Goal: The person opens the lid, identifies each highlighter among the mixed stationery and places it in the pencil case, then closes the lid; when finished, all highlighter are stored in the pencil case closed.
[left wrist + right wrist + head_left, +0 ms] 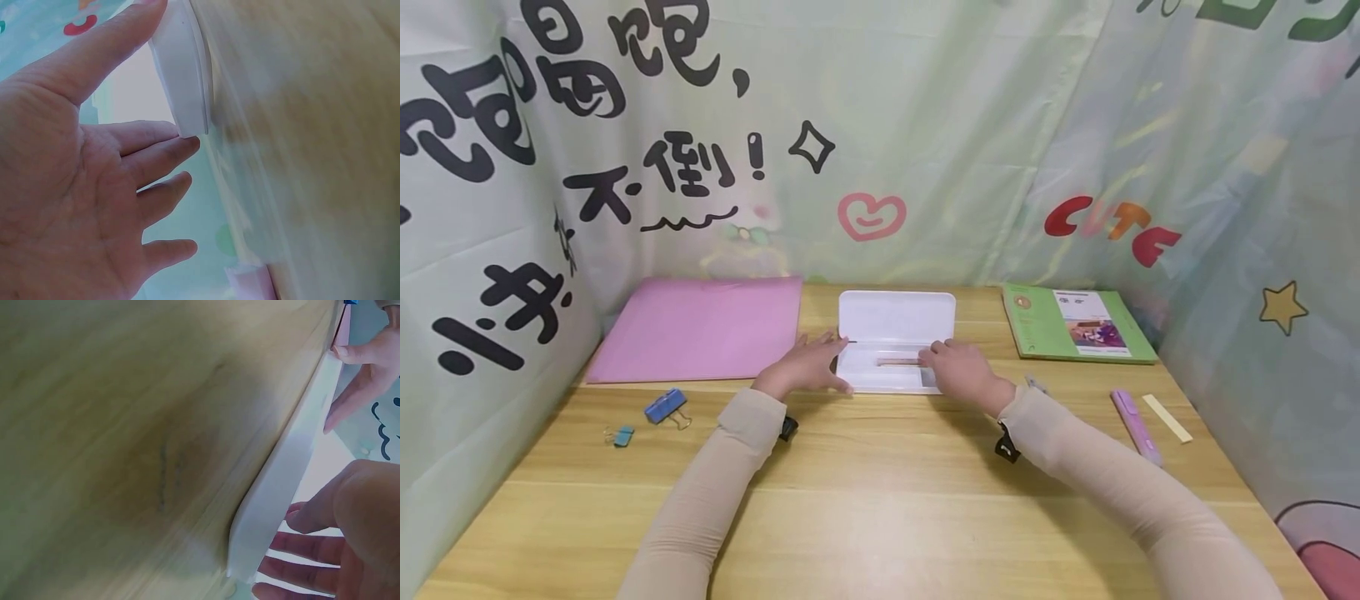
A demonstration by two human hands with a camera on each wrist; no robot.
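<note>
A white pencil case lies with its lid raised at the back of the wooden table. My left hand is at its left end, thumb by the front corner and fingers spread. In the left wrist view, those fingers are nearly straight, their tips right at the case's end. My right hand reaches over the right half of the case, its fingertips at one end of a thin brownish pencil inside. The right wrist view shows its thumb and index finger together behind the front wall; the pencil is hidden there.
A pink folder lies left, with a blue binder clip and a smaller teal clip in front. Right are a green book, a purple pen and a cream strip. A printed curtain encloses the table.
</note>
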